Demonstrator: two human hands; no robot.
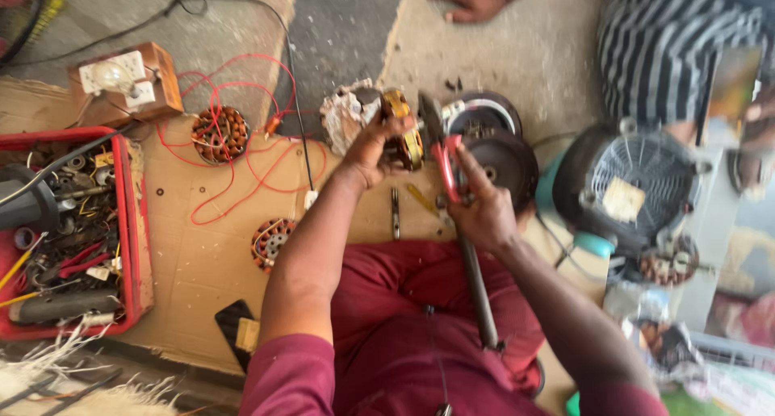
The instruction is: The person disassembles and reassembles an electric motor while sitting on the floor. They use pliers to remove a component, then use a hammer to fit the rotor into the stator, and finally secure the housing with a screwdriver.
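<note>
From the head camera, the likeliest slip is the motor stator (404, 129) twisting out of the left hand (373, 151): it is pinched by its edge and held above the cardboard sheet (202, 259), not resting on it, so any push from the tool could turn it. The red-handled tool (446, 167) in the right hand (483, 210) points toward the left fingers, and a skid off the metal could jab them. The picture is somewhat blurred there, so whether the tip touches the stator is hard to say.

The left forearm reaches forward, wrist bent, fingers clenched around the stator's rim. The right hand is closed around the tool's handle, knuckles up, elbow tucked near the lap. A dark round motor housing (500, 159) lies just beyond the right hand.
</note>
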